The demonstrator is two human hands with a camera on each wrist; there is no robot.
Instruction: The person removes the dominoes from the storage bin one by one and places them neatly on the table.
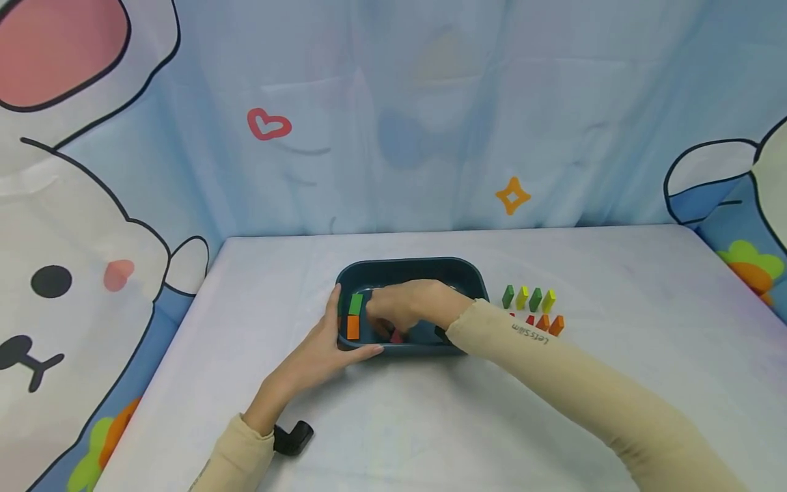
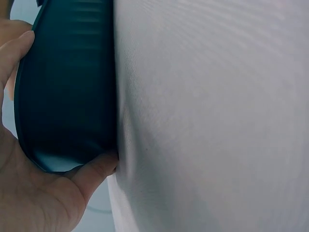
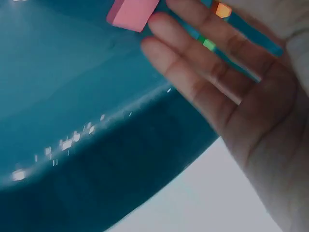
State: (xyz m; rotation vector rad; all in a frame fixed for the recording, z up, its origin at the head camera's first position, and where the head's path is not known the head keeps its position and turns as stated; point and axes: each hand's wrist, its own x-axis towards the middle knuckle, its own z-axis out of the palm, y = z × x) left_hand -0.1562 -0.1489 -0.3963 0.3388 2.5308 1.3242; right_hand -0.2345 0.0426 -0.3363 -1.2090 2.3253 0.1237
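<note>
A dark teal tray (image 1: 424, 349) stands on the table. My left hand (image 1: 316, 355) holds its near left corner, the thumb along the front wall and the fingers at the left side. Over the inside of the tray, my right hand (image 1: 406, 304) reaches down with bent fingers to a pinkish-red block (image 1: 396, 337). In the right wrist view that block (image 3: 133, 14) sits right at the fingertips; the thumb is hidden there. Against the tray's left wall, a green block (image 1: 356, 304) lies behind an orange block (image 1: 353, 327).
Right of the tray, several green and yellow blocks (image 1: 535, 299) stand in a row. Orange blocks (image 1: 556, 325) and red ones stand in front of them, partly behind my right sleeve (image 1: 541, 362). A patterned blue curtain (image 1: 399, 137) hangs behind the white-covered table (image 1: 418, 424).
</note>
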